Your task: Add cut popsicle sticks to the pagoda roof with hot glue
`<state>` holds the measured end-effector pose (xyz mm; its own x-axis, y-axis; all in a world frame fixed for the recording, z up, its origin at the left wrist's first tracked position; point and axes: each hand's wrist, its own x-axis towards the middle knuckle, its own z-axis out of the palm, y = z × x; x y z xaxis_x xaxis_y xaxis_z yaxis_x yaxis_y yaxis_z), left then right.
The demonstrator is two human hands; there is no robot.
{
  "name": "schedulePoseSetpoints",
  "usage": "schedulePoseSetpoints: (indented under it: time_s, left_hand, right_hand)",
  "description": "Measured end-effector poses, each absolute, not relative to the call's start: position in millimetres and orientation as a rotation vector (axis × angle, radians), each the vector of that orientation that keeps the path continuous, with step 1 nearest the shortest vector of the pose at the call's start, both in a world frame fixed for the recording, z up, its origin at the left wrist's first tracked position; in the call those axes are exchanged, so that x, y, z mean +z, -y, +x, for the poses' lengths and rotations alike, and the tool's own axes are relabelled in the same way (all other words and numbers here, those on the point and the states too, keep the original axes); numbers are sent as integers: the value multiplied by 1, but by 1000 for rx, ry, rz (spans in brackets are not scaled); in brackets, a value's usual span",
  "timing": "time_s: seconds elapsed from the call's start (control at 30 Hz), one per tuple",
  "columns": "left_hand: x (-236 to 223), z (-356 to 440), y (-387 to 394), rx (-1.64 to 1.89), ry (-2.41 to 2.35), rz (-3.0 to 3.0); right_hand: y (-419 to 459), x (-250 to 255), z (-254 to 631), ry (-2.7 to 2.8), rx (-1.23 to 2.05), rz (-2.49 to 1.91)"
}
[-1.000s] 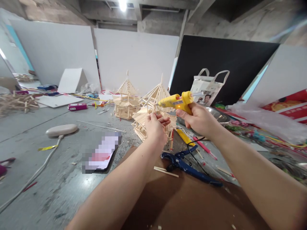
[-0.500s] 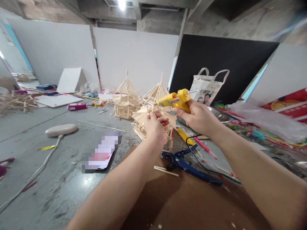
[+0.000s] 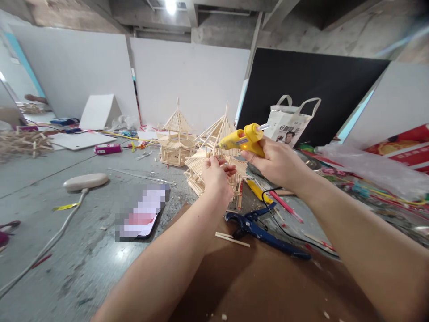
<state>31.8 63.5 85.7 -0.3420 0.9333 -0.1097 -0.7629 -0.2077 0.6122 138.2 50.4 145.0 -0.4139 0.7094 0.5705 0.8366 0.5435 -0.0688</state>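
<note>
My right hand (image 3: 279,161) is wrapped round a yellow hot glue gun (image 3: 243,141), with a clear glue stick poking out of its rear end. The gun's nozzle points left, close over the roof of a wooden-stick pavilion model (image 3: 192,167). At that model my left hand (image 3: 217,176) is closed in a pinch just below the nozzle; what lies between the fingertips is too small to make out. Part of the model is hidden behind this hand. A second stick pavilion (image 3: 177,143) with a pointed roof stands to its left.
A blue cutter (image 3: 264,235) and loose sticks (image 3: 233,239) lie on the brown board (image 3: 284,286) in front. Left of it are a phone (image 3: 144,214) and a pale corded device (image 3: 86,181). The gun's black cord (image 3: 284,233) trails right, near a printed bag (image 3: 288,120).
The glue gun has tilted slightly, its rear shifting a little left with my right hand. My left hand stays in place. A person's hand has appeared at the far left.
</note>
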Motion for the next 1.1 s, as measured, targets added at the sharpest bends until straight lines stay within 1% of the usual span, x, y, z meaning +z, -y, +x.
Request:
schedulePoseSetpoints:
  time_s: [0.37, 1.1]
  left_hand:
    - [87, 31, -64, 1795, -713, 345]
    - [85, 31, -69, 1822, -749, 382]
  right_hand:
    - [-47, 149, 134, 2221, -340, -1330]
    - [-48, 148, 141, 2191, -300, -1255]
